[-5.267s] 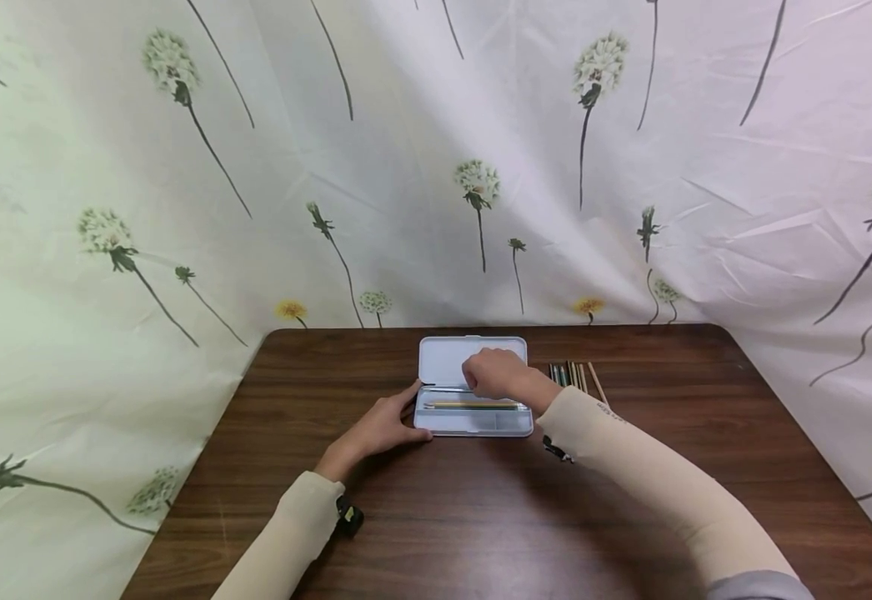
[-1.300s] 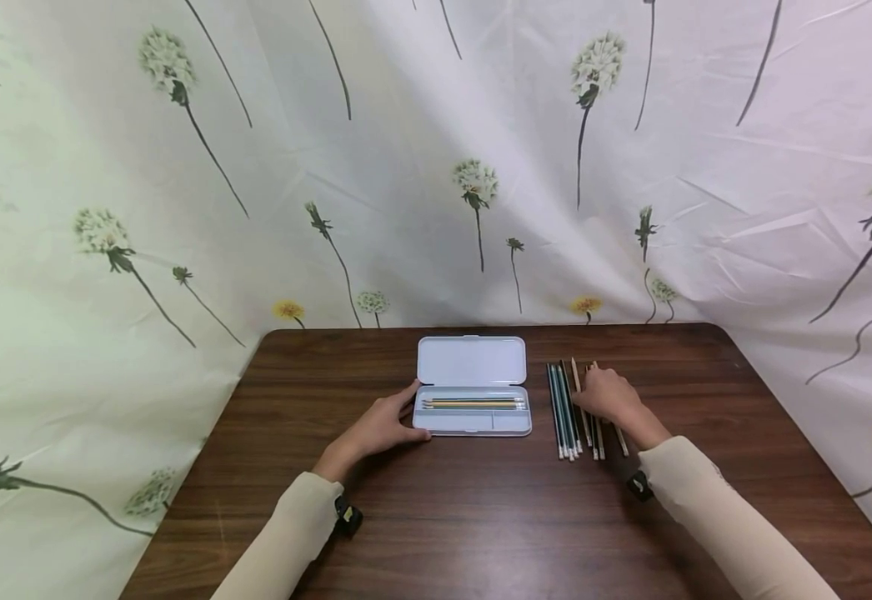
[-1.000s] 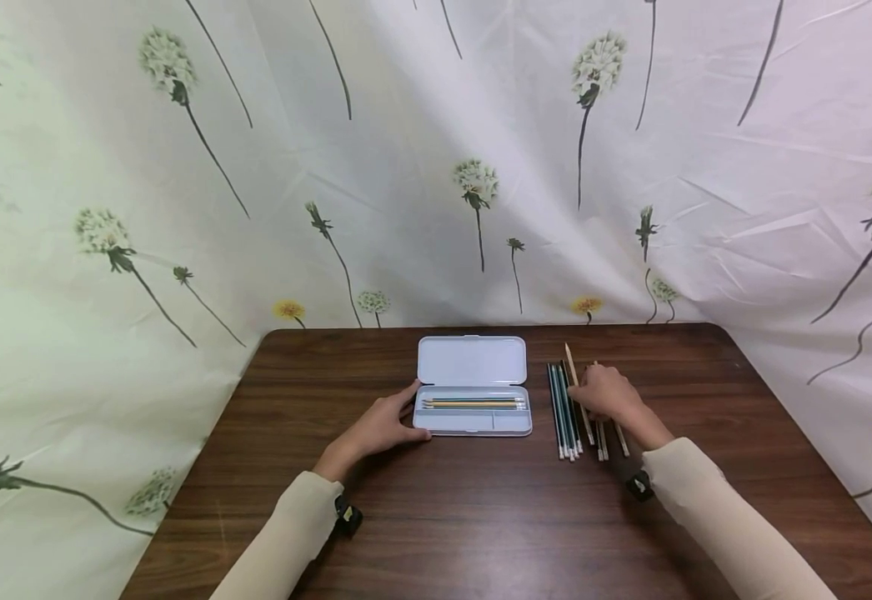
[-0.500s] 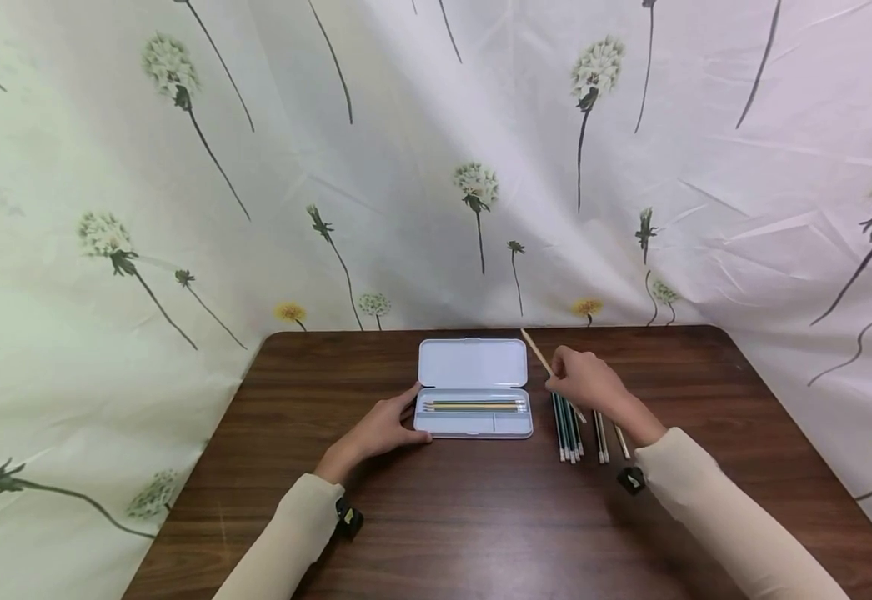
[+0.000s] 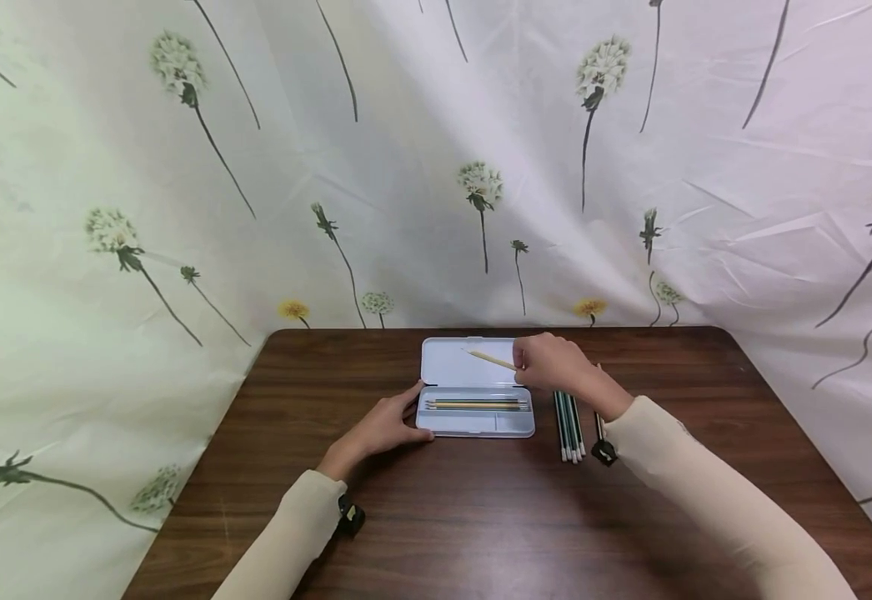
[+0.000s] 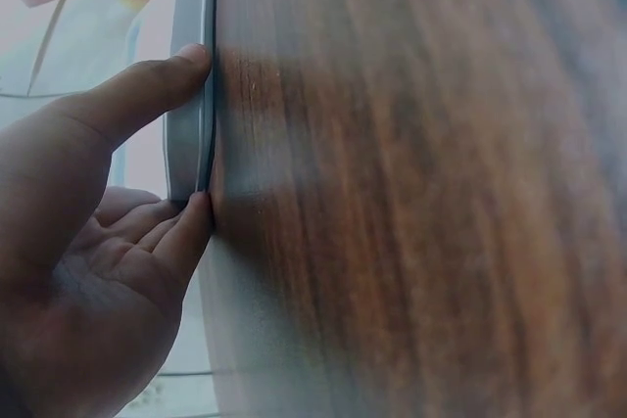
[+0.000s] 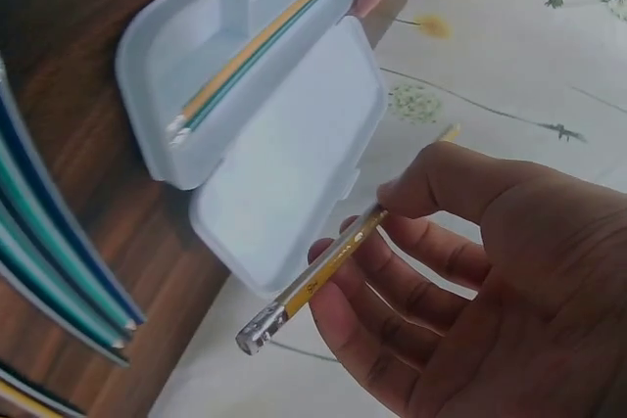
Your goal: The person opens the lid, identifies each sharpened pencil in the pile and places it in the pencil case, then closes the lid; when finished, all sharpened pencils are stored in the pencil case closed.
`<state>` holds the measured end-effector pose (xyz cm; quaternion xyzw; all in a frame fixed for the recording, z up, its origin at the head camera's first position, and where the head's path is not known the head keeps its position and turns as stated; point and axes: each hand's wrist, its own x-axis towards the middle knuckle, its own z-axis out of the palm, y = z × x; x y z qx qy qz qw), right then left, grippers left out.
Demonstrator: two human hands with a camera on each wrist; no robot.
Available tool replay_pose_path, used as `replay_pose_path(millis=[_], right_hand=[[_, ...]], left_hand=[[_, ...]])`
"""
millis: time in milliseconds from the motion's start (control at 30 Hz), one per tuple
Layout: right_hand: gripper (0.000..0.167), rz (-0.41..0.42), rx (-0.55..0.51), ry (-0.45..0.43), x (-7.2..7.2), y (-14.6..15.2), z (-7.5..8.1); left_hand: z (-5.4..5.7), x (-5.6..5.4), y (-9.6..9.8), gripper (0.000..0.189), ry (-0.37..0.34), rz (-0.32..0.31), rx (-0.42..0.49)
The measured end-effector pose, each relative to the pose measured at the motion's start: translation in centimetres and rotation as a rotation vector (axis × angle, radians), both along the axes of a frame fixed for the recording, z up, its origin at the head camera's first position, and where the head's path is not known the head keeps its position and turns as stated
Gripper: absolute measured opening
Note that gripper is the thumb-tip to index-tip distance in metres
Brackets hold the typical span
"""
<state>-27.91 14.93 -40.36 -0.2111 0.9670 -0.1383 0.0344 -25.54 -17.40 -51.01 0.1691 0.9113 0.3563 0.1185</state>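
Note:
My right hand (image 5: 556, 365) holds a yellow pencil (image 7: 338, 259) between thumb and fingers, above the raised lid of a white pencil case (image 5: 447, 367). The pencil's silver-banded eraser end juts out below the fingers in the right wrist view, and its tip points left in the head view. My left hand (image 5: 382, 427) grips the case's left end, thumb at the front side and fingers round the corner, as the left wrist view shows. Inside the case, a few yellow and green pencils (image 5: 473, 405) lie lengthwise in the long rear compartment.
Several green and dark pencils (image 5: 569, 429) lie side by side on the brown wooden table (image 5: 443, 517), right of the case. More pencils there are partly hidden by my right forearm. A flower-print cloth (image 5: 406, 208) hangs behind the table.
My right hand first put a pencil into the case and went back to the pile. It has since picked out the yellow pencil and carried it left over the lid. The left hand stayed.

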Motion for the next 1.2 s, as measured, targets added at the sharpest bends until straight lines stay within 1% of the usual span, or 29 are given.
replay_pose_path(millis=[233, 367, 467, 500, 633, 733, 867, 933, 1200], right_hand=[[0.005, 0.075, 0.062, -0.041, -0.8, -1.8, 0.8], [0.011, 0.109, 0.079, -0.071, -1.1, -2.9, 0.9], [0.014, 0.131, 0.098, -0.091, -1.4, -3.7, 0.6], [0.014, 0.135, 0.105, -0.097, -1.4, -4.0, 0.5], [0.014, 0.149, 0.170, -0.075, -1.7, -5.0, -0.2], [0.011, 0.141, 0.207, -0.077, -1.9, -5.7, -0.8], [0.007, 0.108, 0.202, -0.111, -2.1, -6.5, -1.9], [0.006, 0.095, 0.194, -0.109, -2.2, -6.9, -2.4], [0.007, 0.088, 0.187, -0.049, -2.1, -7.7, -4.3]], left_hand=[[0.2, 0.0, 0.1, 0.103, -0.001, 0.000, 0.006], [0.2, 0.0, 0.1, 0.104, -0.001, 0.007, 0.003], [0.3, 0.1, 0.1, 0.103, -0.002, 0.007, 0.002], [0.3, 0.1, 0.1, 0.103, -0.004, 0.006, 0.002], [0.3, 0.2, 0.1, 0.103, -0.009, 0.006, 0.010], [0.3, 0.2, 0.1, 0.103, -0.012, 0.005, 0.015], [0.3, 0.2, 0.1, 0.102, -0.012, 0.003, 0.014], [0.3, 0.2, 0.1, 0.101, -0.013, 0.004, 0.013], [0.3, 0.2, 0.1, 0.101, -0.017, 0.011, 0.001]])
